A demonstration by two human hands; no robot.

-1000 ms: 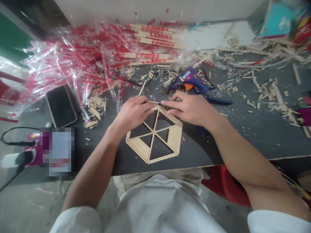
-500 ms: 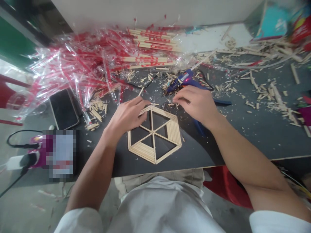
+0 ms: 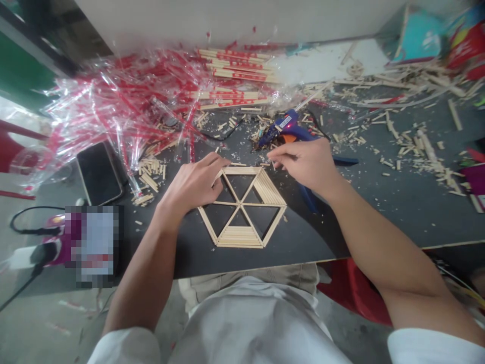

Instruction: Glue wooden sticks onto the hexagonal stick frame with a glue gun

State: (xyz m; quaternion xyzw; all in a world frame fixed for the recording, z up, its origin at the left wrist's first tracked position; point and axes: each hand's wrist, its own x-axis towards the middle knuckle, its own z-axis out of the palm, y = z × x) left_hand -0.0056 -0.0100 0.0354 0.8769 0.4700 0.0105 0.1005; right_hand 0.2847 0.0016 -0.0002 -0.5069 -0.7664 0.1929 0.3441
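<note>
Dark table [image 3: 401,212] — stick hexagon [image 3: 239,236], glue gun [image 3: 288,126], phone [image 3: 99,173], offcuts [image 3: 147,177], red-printed plastic wrappers [image 3: 125,106].

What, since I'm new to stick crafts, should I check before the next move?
Hexagonal frame of pale wooden sticks flat on the black tabletop: ok.
Left hand touching the frame's upper left corner: ok.
Right hand pinching anything: cannot tell, too small to see.
Blue hot glue gun within reach, red light lit: ok.
Joints bonded: cannot tell.
All six sections filled: not ok, several stand open.
</note>
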